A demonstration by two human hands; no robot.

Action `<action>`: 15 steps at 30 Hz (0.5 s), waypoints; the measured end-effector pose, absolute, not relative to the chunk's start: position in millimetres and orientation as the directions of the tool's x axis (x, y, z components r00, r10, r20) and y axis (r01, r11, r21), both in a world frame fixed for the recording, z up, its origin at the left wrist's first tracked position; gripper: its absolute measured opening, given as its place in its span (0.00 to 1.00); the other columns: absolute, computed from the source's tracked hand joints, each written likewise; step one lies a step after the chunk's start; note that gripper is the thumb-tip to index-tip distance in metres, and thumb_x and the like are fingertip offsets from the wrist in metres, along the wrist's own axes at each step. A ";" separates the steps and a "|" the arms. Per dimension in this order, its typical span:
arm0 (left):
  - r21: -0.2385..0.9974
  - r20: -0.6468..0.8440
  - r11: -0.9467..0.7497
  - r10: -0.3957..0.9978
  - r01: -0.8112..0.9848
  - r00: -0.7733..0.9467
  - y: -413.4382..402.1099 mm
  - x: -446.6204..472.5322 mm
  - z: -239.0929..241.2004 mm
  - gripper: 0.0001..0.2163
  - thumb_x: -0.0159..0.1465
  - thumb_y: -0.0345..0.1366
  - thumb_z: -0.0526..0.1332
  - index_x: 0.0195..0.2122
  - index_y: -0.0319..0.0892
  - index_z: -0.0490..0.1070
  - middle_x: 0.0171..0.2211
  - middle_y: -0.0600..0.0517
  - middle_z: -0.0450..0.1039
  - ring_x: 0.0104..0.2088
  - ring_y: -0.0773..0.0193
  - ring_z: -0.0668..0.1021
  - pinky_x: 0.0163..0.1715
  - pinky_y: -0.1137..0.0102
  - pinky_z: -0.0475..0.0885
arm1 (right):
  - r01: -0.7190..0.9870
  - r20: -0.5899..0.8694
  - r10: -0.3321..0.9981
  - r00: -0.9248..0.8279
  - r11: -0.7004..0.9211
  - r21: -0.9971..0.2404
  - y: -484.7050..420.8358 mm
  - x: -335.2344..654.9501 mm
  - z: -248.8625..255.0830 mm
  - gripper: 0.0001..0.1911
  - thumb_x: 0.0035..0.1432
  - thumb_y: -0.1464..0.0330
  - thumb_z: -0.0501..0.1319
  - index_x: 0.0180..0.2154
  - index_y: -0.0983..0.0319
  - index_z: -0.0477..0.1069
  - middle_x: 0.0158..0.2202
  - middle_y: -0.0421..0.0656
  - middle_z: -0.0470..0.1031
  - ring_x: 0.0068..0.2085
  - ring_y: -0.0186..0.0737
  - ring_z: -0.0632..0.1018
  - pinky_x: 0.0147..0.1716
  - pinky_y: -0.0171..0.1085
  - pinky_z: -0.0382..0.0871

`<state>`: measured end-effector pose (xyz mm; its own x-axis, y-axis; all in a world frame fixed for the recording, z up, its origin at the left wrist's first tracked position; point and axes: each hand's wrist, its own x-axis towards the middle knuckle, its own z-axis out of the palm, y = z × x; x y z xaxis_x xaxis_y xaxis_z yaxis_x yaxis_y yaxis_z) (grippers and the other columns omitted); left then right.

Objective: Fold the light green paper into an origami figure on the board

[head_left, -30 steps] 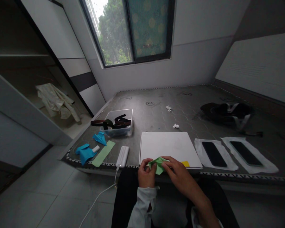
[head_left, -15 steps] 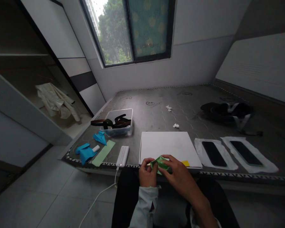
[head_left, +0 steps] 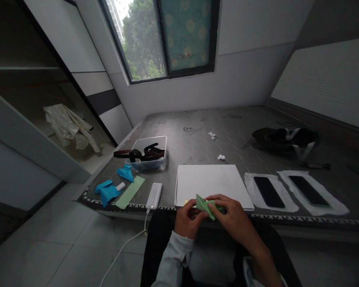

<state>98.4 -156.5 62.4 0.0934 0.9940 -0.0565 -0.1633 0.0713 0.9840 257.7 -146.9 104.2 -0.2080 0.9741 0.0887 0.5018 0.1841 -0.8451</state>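
Note:
A piece of folded green paper (head_left: 204, 205) is held between my two hands, just over the front edge of a flat white box (head_left: 211, 181). My left hand (head_left: 188, 218) pinches its left side between thumb and fingers. On the other side, my right hand (head_left: 227, 210) grips the paper, with the thumb in front and the fingers behind. A small bit of yellow shows on the box by my left fingers. The fingers cover part of the paper, so its full shape is hidden.
Left of the box lie a white power bank (head_left: 154, 196) with a cable, a green paper strip (head_left: 131, 193), blue folded paper (head_left: 108, 193) and a clear bin (head_left: 152, 164) holding belts. To the right are two phones (head_left: 269, 192) on white sheets and a dark cap (head_left: 275, 141).
The green paper has turned in my hands and a pointed flap now stands up. Both hands have shifted slightly right, and the yellow patch near my right hand is now covered.

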 end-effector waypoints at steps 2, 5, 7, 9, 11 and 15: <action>0.991 -0.045 0.045 0.999 -0.128 0.002 -154.8 98.7 59.5 0.17 0.50 0.46 0.69 0.34 0.38 0.77 0.32 0.48 0.80 0.33 0.62 0.81 0.34 0.73 0.77 | 0.501 0.075 0.970 -0.231 0.184 -0.846 -147.9 258.0 106.1 0.15 0.61 0.58 0.57 0.35 0.56 0.81 0.44 0.44 0.79 0.45 0.42 0.78 0.49 0.39 0.68; 0.997 -0.024 0.014 0.992 -0.079 -0.126 -154.1 101.3 57.4 0.16 0.51 0.48 0.67 0.29 0.38 0.78 0.31 0.48 0.81 0.33 0.61 0.81 0.35 0.73 0.76 | 0.470 0.066 0.964 -0.257 0.184 -0.863 -149.1 257.5 109.3 0.17 0.63 0.56 0.55 0.38 0.55 0.80 0.46 0.44 0.79 0.46 0.41 0.77 0.50 0.38 0.67; 0.995 -0.049 0.031 0.979 -0.093 -0.198 -154.5 103.2 57.4 0.16 0.51 0.49 0.68 0.28 0.38 0.78 0.30 0.48 0.82 0.32 0.62 0.81 0.34 0.73 0.76 | 0.430 0.069 0.957 -0.281 0.190 -0.883 -149.6 257.8 111.0 0.18 0.64 0.56 0.53 0.41 0.56 0.79 0.47 0.45 0.78 0.47 0.41 0.77 0.50 0.38 0.68; 0.985 -0.095 0.055 0.963 -0.161 -0.252 -154.9 104.8 58.0 0.17 0.49 0.49 0.69 0.27 0.38 0.78 0.29 0.49 0.82 0.31 0.62 0.81 0.32 0.73 0.77 | 0.415 0.069 0.954 -0.290 0.191 -0.890 -149.8 258.9 111.1 0.17 0.62 0.56 0.56 0.43 0.57 0.78 0.47 0.45 0.78 0.48 0.42 0.77 0.50 0.39 0.68; 0.969 -0.130 0.059 0.947 -0.239 -0.295 -154.9 106.1 58.4 0.18 0.48 0.50 0.69 0.27 0.38 0.76 0.28 0.49 0.81 0.31 0.61 0.82 0.31 0.74 0.77 | 0.438 0.042 0.960 -0.276 0.164 -0.884 -149.3 260.9 109.2 0.16 0.56 0.57 0.62 0.43 0.57 0.78 0.45 0.45 0.80 0.46 0.44 0.78 0.49 0.39 0.68; 0.941 -0.173 0.051 0.922 -0.335 -0.347 -153.5 106.6 57.7 0.19 0.47 0.51 0.70 0.26 0.38 0.74 0.29 0.49 0.81 0.30 0.62 0.81 0.30 0.74 0.77 | 0.477 -0.048 0.978 -0.201 0.056 -0.877 -146.2 265.8 103.1 0.13 0.53 0.57 0.65 0.35 0.58 0.79 0.35 0.41 0.82 0.37 0.41 0.79 0.40 0.35 0.69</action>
